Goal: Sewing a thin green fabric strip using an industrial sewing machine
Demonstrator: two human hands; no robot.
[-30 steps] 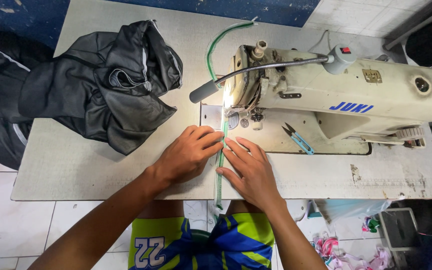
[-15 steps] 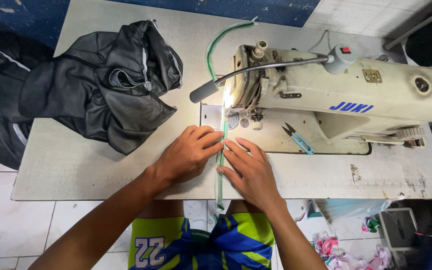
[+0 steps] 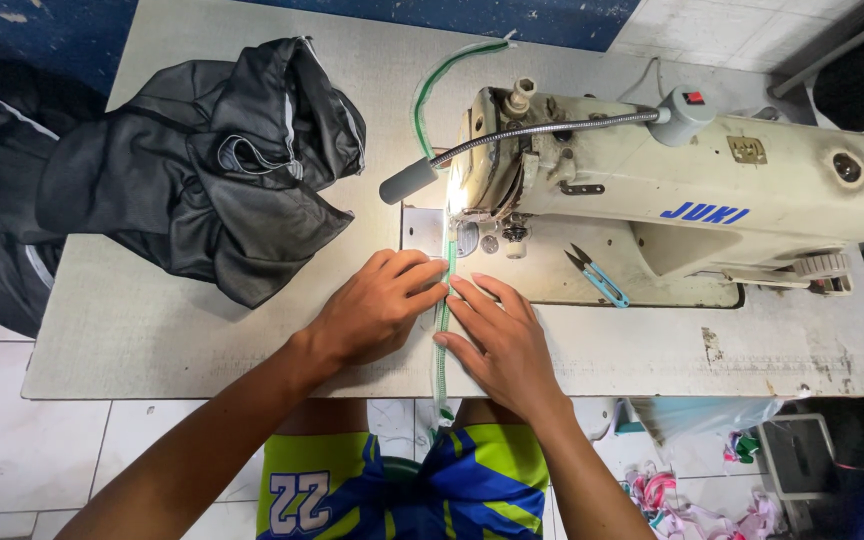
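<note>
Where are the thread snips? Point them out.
In the head view, the blue-handled thread snips lie on the sewing machine bed, right of the needle area and beyond the right hand.

Dark grey garment (image 3: 207,165) heaped far left on worktable (image 3: 152,330), blue-handled thread snips (image 3: 597,275) right of needle, gooseneck lamp (image 3: 512,150), fabric scraps (image 3: 687,495) on floor near right

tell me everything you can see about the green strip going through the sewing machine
The green strip is a narrow, soft band, green with pale edging, apparently fabric trim. It lies flat along the table, running from the table's front edge, where its end hangs over, up under the needle area of the sewing machine. Behind the machine it loops in an arc on the table. The left hand and right hand press fingertips against it from either side.
</note>
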